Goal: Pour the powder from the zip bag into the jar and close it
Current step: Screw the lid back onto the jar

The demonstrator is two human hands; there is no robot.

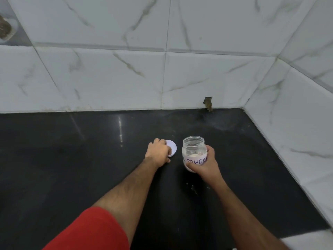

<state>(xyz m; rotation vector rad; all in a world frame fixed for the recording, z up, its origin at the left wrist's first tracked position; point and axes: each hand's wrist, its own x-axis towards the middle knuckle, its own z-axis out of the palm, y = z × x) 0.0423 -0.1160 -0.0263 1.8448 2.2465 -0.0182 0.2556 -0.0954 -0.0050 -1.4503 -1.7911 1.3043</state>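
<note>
Curling round the jar (193, 152), right hand (203, 164); left hand (158, 150) clasps lid (172, 150).

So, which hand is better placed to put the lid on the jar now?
The left hand: it already rests on the white lid lying on the counter. The right hand is busy holding the open jar steady.

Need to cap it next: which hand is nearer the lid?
Left. The left hand rests on the lid; the right hand grips the jar, beside the lid but apart.
</note>
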